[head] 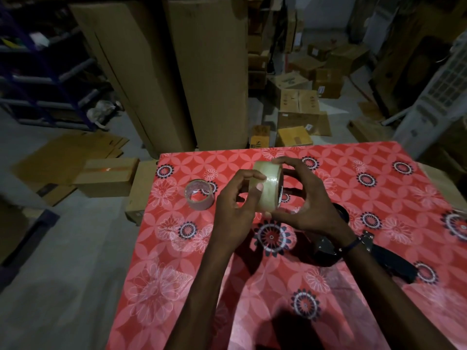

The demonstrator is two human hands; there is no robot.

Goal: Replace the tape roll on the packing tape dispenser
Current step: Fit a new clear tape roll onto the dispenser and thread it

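Tape roll (268,188), clear, full: held on edge above the red patterned table (379,311), clasped between both hands. Right hand (307,205) wraps its far side; left hand (233,205) pinches its near face, thumb on the tape. Spent roll (199,195): lying flat, left of the hands, near the table's left edge. Dispenser (366,253): dark, lying under the right wrist. Table front bare.

red floral tablecloth (353,311), tall cardboard boxes (202,72), metal shelving (45,79)

Two bare forearms, sleeveless in view — a thin dark band (351,245) round the right wrist.
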